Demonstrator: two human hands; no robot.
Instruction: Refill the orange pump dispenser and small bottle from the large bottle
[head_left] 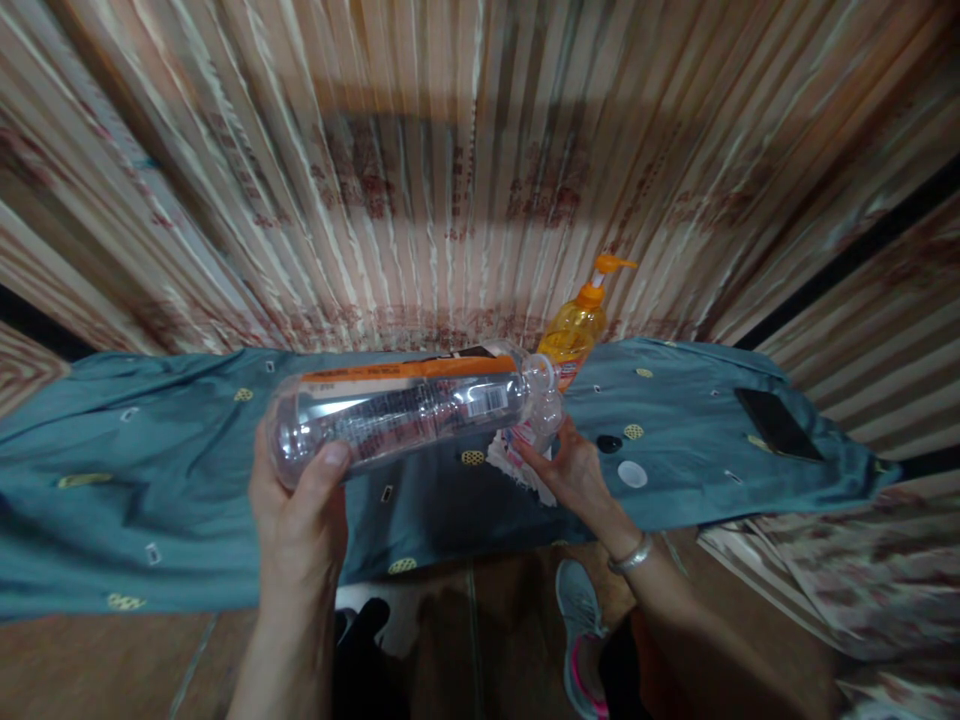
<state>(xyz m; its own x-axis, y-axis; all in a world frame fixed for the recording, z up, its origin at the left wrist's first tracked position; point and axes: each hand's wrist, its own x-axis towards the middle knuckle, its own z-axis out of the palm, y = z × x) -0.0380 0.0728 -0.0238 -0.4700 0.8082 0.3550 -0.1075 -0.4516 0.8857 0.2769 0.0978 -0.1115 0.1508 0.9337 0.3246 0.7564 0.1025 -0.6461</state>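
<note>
A large clear plastic bottle [405,410] with an orange-edged label lies nearly level in the air, its neck pointing right. My left hand [300,490] is wrapped round its base end. At its mouth is a small clear bottle [541,408] with a pinkish label, which my right hand [574,465] grips from below. Whether the two mouths touch, I cannot tell. A crumpled white piece [517,468], perhaps cloth or paper, shows beside my right fingers. Just behind stands a pump bottle [574,330] of yellow liquid with an orange pump top.
A teal patterned cloth [187,450] covers the long surface. On it, right of my right hand, lie a black cap [609,442], a white round lid [632,474] and a dark flat phone-like slab [778,423]. Pleated curtains [420,200] hang behind. My shoe [577,600] is below.
</note>
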